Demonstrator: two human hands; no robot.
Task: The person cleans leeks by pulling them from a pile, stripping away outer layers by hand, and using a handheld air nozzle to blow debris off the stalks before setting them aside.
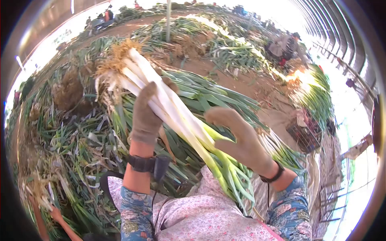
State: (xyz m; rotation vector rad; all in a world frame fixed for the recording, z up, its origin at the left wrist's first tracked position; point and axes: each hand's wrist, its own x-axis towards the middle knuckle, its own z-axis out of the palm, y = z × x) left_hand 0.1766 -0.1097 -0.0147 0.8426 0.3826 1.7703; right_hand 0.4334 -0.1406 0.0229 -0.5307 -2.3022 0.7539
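Observation:
My left hand [145,114], in a tan work glove, is wrapped round the white shanks of a bunch of large green onions [181,114]. The bunch lies slantwise across my front, its brown stringy roots [128,50] at the upper left and its green leaves hanging down over my pink flowered apron [205,215]. Also gloved, my right hand [243,140] is beside the bunch where white turns to green. Its thumb and fingers are spread apart, with the thumb right at the leaves and no stalk in the grasp.
Loose green onions and leaves [84,144] are heaped at the left and ahead. A smaller bundle [277,146] lies behind my right hand. At the right stands a crate [305,130] below more onions. Another person's hands [56,215] hold onions at lower left; someone [285,48] sits farther back.

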